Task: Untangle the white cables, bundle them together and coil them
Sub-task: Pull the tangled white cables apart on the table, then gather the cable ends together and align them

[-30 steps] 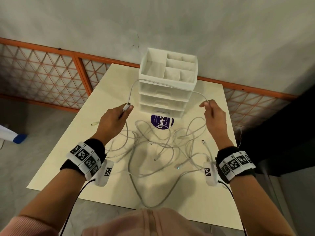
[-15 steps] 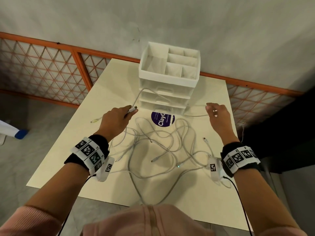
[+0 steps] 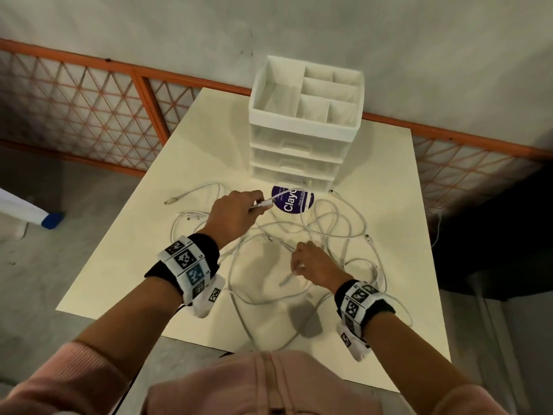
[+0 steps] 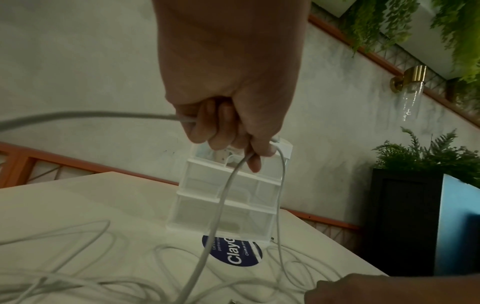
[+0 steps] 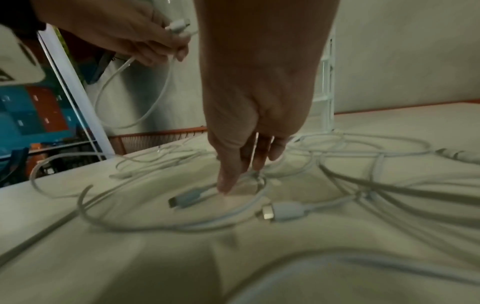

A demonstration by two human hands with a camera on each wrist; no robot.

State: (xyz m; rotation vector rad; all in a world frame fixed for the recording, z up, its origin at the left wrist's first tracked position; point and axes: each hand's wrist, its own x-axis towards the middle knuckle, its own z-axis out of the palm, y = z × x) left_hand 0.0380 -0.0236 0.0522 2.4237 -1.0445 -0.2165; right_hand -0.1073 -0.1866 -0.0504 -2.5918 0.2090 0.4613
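Early stage, by the look of it: white cables (image 3: 326, 232) lie tangled on table (image 3: 389, 181), nothing bundled or coiled. Left hand (image 3: 236, 212) grips one cable's plug end, lifted. Right hand (image 3: 317, 265), fingers straight, reaches for a plug; no hold yet.

A round dark-blue sticker (image 3: 291, 201) on the worktop (image 3: 149, 265), just in front of the drawer unit (image 3: 299, 151), reads "Clay" in large white letters; the rest of the word is cut off. Its smaller lines are too fine to read. The wristbands (image 3: 188, 265) carry square coded markers with tiny unreadable digits.
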